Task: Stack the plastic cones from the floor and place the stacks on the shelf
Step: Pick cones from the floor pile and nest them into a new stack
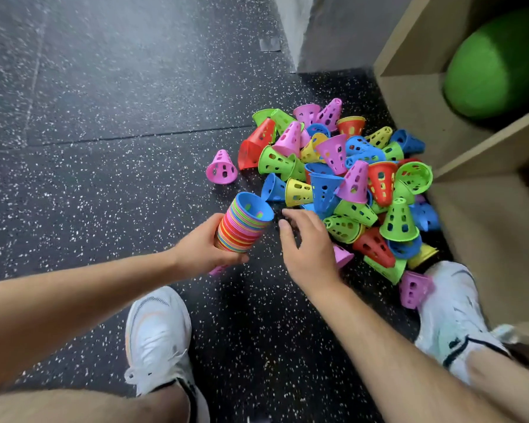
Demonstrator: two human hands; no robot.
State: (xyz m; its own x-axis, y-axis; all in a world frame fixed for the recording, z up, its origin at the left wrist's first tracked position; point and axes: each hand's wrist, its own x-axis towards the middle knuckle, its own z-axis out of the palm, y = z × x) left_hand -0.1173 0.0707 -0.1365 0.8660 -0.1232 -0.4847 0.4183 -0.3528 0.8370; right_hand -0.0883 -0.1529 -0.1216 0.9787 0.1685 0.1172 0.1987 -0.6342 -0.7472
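My left hand [203, 248] grips a stack of many-coloured nested cones [243, 225], tilted with a blue cone's wide mouth pointing up and right. My right hand [306, 242] hovers just right of the stack with loose fingers and holds nothing. A heap of loose perforated cones [348, 178] in pink, green, blue, yellow and red covers the floor beyond it. One pink cone [222, 167] stands apart at the heap's left. The wooden shelf [425, 117] rises at the right.
A green ball [498, 65] fills an upper shelf compartment. My white shoes [158, 337] [452, 312] stand on the black speckled floor [104, 148], the right one against the heap. A grey wall corner [318, 32] stands behind the heap.
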